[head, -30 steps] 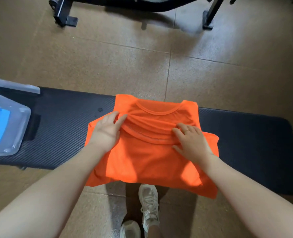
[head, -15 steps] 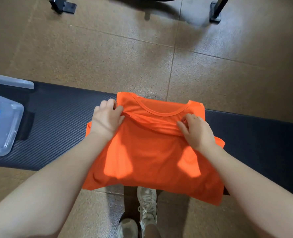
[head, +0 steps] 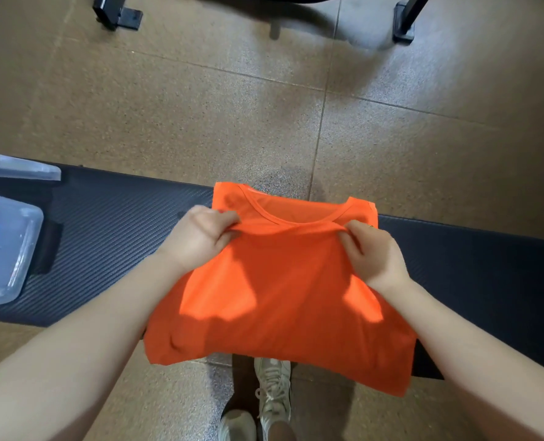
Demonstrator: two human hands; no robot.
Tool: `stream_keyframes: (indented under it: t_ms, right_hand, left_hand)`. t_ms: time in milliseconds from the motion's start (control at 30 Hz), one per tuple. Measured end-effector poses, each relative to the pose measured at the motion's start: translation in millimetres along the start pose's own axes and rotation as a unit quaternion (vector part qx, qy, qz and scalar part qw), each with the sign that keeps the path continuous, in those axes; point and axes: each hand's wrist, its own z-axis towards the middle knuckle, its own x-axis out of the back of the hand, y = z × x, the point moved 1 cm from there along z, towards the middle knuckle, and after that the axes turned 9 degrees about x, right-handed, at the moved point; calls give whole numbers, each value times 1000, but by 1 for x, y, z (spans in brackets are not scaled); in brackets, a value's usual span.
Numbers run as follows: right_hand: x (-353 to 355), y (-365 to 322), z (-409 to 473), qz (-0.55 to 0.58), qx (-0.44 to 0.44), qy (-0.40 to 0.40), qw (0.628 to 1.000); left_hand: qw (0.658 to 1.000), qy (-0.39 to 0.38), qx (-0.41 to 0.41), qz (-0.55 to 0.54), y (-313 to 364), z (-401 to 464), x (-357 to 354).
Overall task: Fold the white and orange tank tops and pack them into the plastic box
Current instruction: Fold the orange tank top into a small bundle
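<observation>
Head view shows both hands pinching one folded edge of the orange tank top [head: 280, 291]: the left hand [head: 200, 240] has its grip closed on the cloth at the left end of that edge, and the right hand [head: 375, 253] has its grip closed on the right end, with the edge stretched taut between them just below the neckline. The top lies at the centre of the frame on the dark padded counter [head: 111, 237], its lower part hanging over the near edge above a pair of pale shoes [head: 272, 389]. At the left edge of the frame sits the plastic box [head: 6, 249], well apart from the top, with something blue inside. As I judge it, the orange top is mid-fold and not yet packed; no white top is in sight, so its state cannot be told. Against the picture a second earlier, the flat, spread fingers have curled into pinches and the edge has risen toward the neckline.
</observation>
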Motion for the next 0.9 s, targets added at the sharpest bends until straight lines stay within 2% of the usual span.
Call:
stream_keyframes:
  t_ms: [100, 167, 233, 300, 367, 433, 533, 600, 667, 800, 900]
  right_hand:
    - [14, 4, 15, 57, 3, -11, 998]
    - [25, 4, 29, 79, 1, -12, 997]
    - [34, 4, 43, 80, -17, 25, 996]
    - [38, 3, 58, 27, -41, 55, 997]
    - [36, 5, 73, -55, -63, 27, 996]
    - [26, 12, 81, -90, -59, -25, 994]
    - [9, 31, 64, -123, -63, -24, 990]
    - [-1, 42, 33, -119, -116, 1, 986]
    - [-5, 48, 0, -111, -197, 9, 974]
    - [1, 57, -41, -80, -322, 48, 942]
    - [8, 65, -37, 42, -366, 109, 923]
  left_hand:
    - [991, -47, 109, -69, 1, 17, 20]
    - [990, -25, 115, -74, 2, 33, 35]
    - [992, -11, 117, -50, 7, 47, 48]
    - [992, 23, 127, 5, 7, 62, 51]
    - [983, 72, 146, 82, 8, 71, 46]
    - [976, 108, 157, 109, 13, 68, 33]
    - [986, 106, 87, 99, 30, 41, -3]
    - [991, 34, 54, 122, 38, 14, -33]
    - [987, -15, 82, 136, 32, -9, -51]
    - [978, -19, 151, 143, 5, -31, -56]
    - [975, -2, 203, 93, -2, -34, -50]
